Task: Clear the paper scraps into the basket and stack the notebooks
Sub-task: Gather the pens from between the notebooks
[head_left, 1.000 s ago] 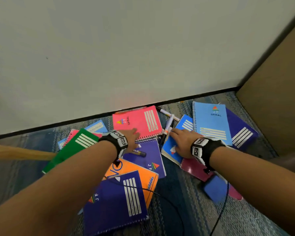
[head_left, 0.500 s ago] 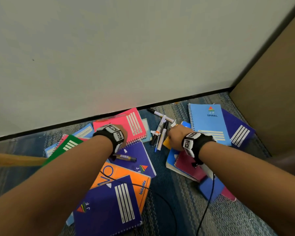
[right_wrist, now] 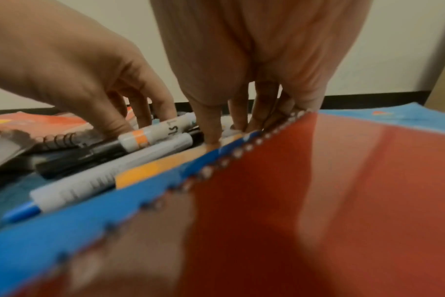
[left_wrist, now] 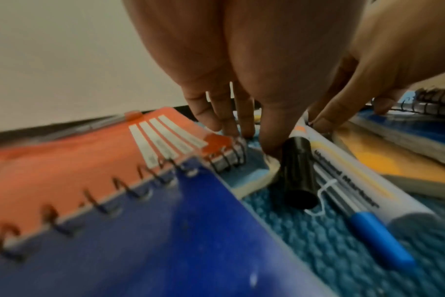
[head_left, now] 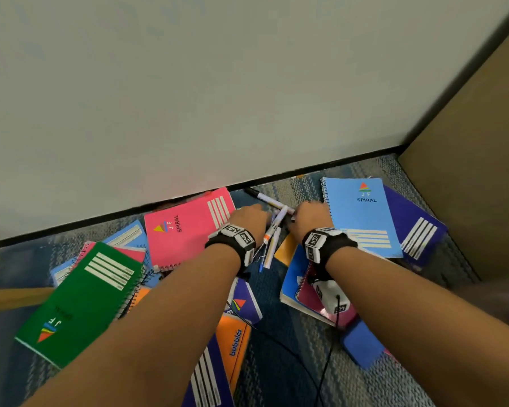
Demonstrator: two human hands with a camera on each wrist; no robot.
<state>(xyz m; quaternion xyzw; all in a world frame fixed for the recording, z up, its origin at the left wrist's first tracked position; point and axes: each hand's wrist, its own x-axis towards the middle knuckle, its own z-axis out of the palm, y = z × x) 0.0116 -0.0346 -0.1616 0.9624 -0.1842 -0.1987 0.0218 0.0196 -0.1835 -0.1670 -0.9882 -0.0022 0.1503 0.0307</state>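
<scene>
Your forearms hide much of the scattered notebooks: the purple one and the orange "bubbles" cover show only in slivers on the ribbed blue carpet, while the green notebook, pink notebook and light blue notebook, all wire-bound with glossy covers, lie flat and mostly visible. No basket or scraps can be made out. Your left hand and right hand reach down with extended fingers among the smooth cylindrical markers; whether either grasps one, you cannot tell.
</scene>
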